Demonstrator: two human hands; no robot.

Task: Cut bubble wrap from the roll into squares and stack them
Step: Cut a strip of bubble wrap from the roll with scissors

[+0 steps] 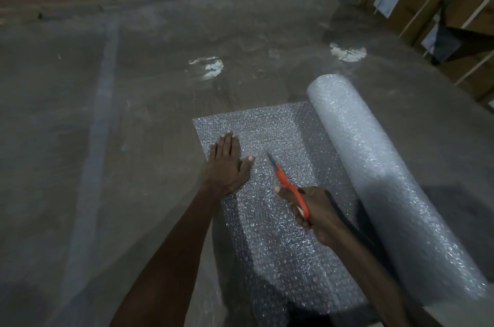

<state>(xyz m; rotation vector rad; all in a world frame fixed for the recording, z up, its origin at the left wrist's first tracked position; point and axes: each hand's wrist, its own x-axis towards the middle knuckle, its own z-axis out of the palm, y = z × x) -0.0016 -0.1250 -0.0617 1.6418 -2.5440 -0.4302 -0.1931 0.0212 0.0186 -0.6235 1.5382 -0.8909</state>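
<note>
Grey floor [133, 112], bubble wrap [267, 219] under flat left hand [227, 163], right hand [312, 211] gripping orange scissors [290, 187], roll [387, 179] beside

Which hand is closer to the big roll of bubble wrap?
The right hand. Gripping the orange scissors, it sits just beside the bubble wrap roll. The left hand lies flat on the unrolled sheet, farther out near the sheet's far-left edge.

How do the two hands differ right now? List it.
The left hand lies flat, fingers straight, pressing the unrolled bubble wrap; the right hand is curled round the orange scissors. The left hand holds nothing; the right holds the tool. Both are over the same sheet, beside the roll.
</note>
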